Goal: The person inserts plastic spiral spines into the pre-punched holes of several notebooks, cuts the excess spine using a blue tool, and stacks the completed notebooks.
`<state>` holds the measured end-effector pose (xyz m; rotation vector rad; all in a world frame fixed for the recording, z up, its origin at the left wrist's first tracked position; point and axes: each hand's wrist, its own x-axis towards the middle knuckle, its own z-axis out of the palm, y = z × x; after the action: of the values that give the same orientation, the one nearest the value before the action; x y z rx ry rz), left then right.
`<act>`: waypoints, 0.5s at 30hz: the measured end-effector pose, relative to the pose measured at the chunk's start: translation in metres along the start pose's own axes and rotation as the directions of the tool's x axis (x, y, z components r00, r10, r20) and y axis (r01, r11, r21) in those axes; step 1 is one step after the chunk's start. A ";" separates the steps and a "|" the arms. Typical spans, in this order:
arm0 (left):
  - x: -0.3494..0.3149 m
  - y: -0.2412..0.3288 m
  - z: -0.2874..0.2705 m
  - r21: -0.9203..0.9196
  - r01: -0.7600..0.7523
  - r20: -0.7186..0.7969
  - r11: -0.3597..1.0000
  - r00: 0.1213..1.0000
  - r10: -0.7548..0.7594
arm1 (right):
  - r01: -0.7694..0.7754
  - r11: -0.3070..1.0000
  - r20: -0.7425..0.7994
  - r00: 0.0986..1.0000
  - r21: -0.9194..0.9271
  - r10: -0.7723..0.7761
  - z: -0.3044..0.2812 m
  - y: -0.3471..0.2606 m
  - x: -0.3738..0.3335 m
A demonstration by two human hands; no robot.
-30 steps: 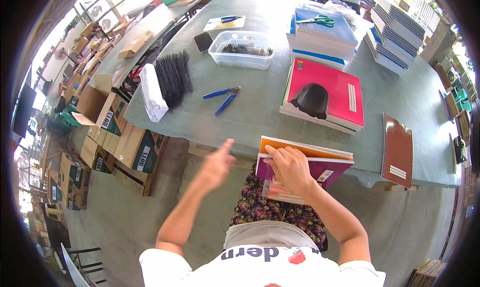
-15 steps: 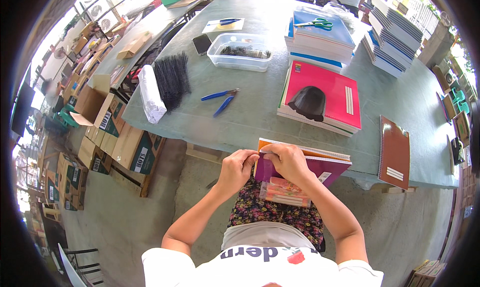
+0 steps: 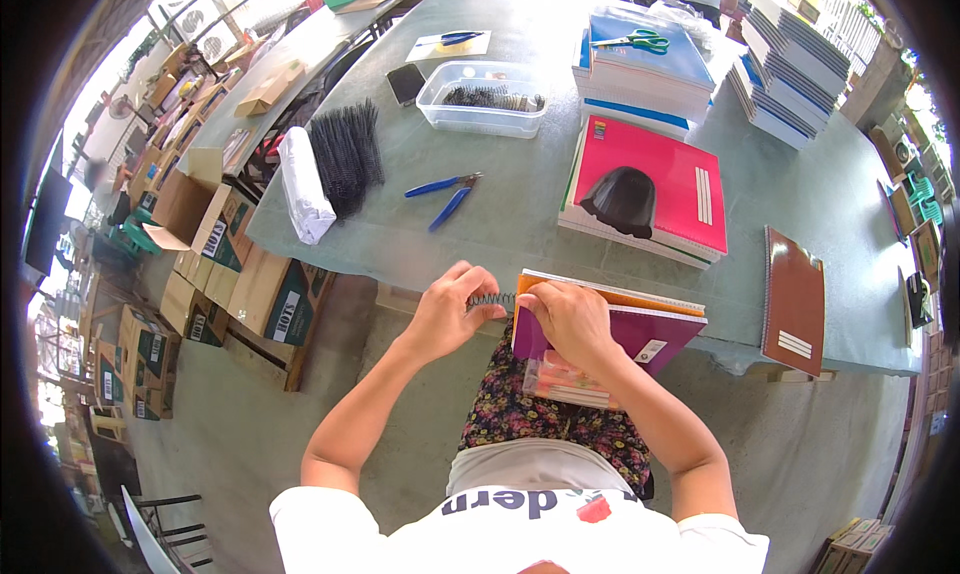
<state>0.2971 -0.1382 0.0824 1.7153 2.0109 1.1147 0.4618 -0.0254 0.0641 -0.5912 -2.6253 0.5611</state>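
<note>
A dark spiral coil (image 3: 494,299) sticks out from the left end of a purple-covered notebook (image 3: 655,336) with an orange cover on its far side. My left hand (image 3: 450,306) pinches the coil's outer end. Gripping the notebook's top left corner, my right hand (image 3: 570,319) has its thumb near where the coil meets the edge. The notebook stands tilted at the table's front edge, above my lap. A clear packet with orange-pink contents (image 3: 575,382) lies against its lower part.
On the green table (image 3: 400,239) lie blue-handled cutters (image 3: 445,196), many black coils (image 3: 345,159), a clear plastic box (image 3: 480,119), and red notebooks (image 3: 650,174) under a black curved object (image 3: 622,202). A brown spiral notebook (image 3: 795,299) overhangs the front edge. Book stacks stand behind.
My left hand has moved left, away from the notebook's corner, and a length of coil now shows between them. The right hand stays on the notebook.
</note>
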 end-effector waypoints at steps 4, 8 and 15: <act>0.015 0.002 -0.013 -0.065 0.521 0.351 0.851 0.810 -0.469 | -0.061 0.979 -0.124 0.988 0.197 0.087 0.001 -0.003 0.002; 0.053 0.017 -0.005 -0.022 -0.107 0.025 0.994 0.994 0.107 | -0.109 0.988 0.026 0.994 0.105 0.107 0.000 0.002 0.002; 0.187 0.041 0.083 0.207 -0.083 -0.076 0.975 0.992 0.100 | -0.077 0.903 -0.019 0.995 0.423 0.094 -0.006 -0.005 -0.001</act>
<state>0.3315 0.0662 0.1055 1.9075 2.1854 1.0588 0.4637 -0.0277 0.0715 -0.5696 -2.3391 1.0974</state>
